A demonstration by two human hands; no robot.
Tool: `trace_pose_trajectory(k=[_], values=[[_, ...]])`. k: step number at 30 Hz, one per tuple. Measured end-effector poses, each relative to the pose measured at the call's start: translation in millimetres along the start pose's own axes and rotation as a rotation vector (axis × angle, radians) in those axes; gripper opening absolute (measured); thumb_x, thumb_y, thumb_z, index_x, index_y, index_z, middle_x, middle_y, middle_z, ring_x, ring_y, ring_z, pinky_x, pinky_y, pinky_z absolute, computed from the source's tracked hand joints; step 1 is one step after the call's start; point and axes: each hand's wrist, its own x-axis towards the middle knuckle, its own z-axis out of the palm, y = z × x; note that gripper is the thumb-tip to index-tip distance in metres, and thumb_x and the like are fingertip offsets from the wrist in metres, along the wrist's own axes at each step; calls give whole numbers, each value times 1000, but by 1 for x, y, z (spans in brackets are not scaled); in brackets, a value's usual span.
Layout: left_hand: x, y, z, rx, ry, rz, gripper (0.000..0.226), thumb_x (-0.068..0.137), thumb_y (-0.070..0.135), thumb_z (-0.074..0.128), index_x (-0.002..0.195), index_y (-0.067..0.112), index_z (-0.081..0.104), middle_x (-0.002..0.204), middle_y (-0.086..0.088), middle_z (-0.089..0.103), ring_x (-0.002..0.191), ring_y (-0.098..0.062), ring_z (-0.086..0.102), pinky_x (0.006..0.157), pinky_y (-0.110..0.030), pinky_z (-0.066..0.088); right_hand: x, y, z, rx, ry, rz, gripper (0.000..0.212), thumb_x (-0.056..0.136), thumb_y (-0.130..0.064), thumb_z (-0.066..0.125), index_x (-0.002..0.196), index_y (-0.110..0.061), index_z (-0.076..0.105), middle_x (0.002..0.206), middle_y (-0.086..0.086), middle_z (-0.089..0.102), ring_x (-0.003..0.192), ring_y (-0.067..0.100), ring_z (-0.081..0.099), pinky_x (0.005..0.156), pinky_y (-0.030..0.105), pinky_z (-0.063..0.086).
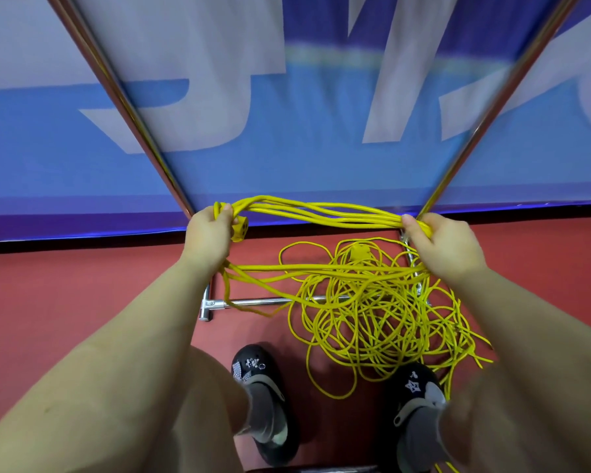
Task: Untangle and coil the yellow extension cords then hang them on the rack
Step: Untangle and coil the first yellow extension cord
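Note:
A coil of yellow extension cord (321, 213) is stretched level between my two hands, its several loops running above and below them. My left hand (210, 237) grips the coil's left end, and a yellow socket block (239, 230) hangs right beside it. My right hand (444, 244) grips the right end. Below, a loose tangle of yellow cord (372, 322) lies on the red floor, with a yellow plug (359, 250) at its far side. The metal rack's two uprights (123, 97) (498, 100) rise on either side of my hands.
The rack's base bar (263, 302) lies on the red floor (82, 302) under the tangle. A blue and white banner (287, 131) stands behind the rack. My two dark shoes (260, 380) (420, 394) stand at the tangle's near edge.

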Motion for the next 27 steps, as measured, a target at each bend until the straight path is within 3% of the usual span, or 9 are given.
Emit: trace_pose_trajectory(k=[4,7,9,12,17,19,22,27], values=[[-1,-12,-5,77,-90,32,35,98,21,42,69,9,55,41,5,48,48,-16,40,54,-30,33,1,3,-2,297,-76,180,57,92,-52,45,56,-7,42,51,8,41,58,28,41,57,35,31],[-1,-20,-12,143,-173,85,37,93,34,45,70,8,58,56,-3,49,50,-17,37,54,-32,30,7,4,-7,626,-108,477,56,86,-60,50,61,-9,48,42,4,44,39,18,42,53,29,32],[-3,-22,-14,162,-215,107,35,96,29,46,69,10,56,55,0,48,48,-15,37,52,-31,29,13,4,-12,890,-160,658,53,84,-65,47,71,-13,50,38,0,47,27,9,35,44,24,30],[-6,-24,-16,162,-233,87,34,99,20,44,67,13,52,43,8,41,41,-8,34,48,-29,27,17,3,-18,1073,-211,721,54,87,-65,41,72,-13,44,31,-5,39,25,6,21,38,16,21],[-11,-20,-13,26,-272,-30,34,100,19,41,68,10,49,46,8,35,37,-7,26,39,-20,22,21,6,-19,971,-105,631,50,86,-59,51,92,-9,53,39,-3,50,25,8,31,44,25,27],[-14,-14,-12,-81,-304,-108,36,101,19,39,67,11,47,43,9,31,37,-7,22,37,-16,18,20,7,-18,888,-101,553,47,89,-53,51,85,-6,56,36,-6,47,25,6,33,47,27,29],[-15,-3,-10,-232,-338,-197,37,102,22,35,67,13,43,41,11,27,36,-6,19,38,-15,15,19,4,-16,785,-146,455,45,91,-48,50,71,-8,56,39,-4,44,35,9,40,53,29,37],[-11,21,-5,-527,-356,-328,36,102,27,30,69,17,40,39,12,28,32,-2,18,32,-14,13,17,-4,7,606,-349,394,37,89,-49,52,76,-15,59,68,4,55,59,19,51,68,34,42]])
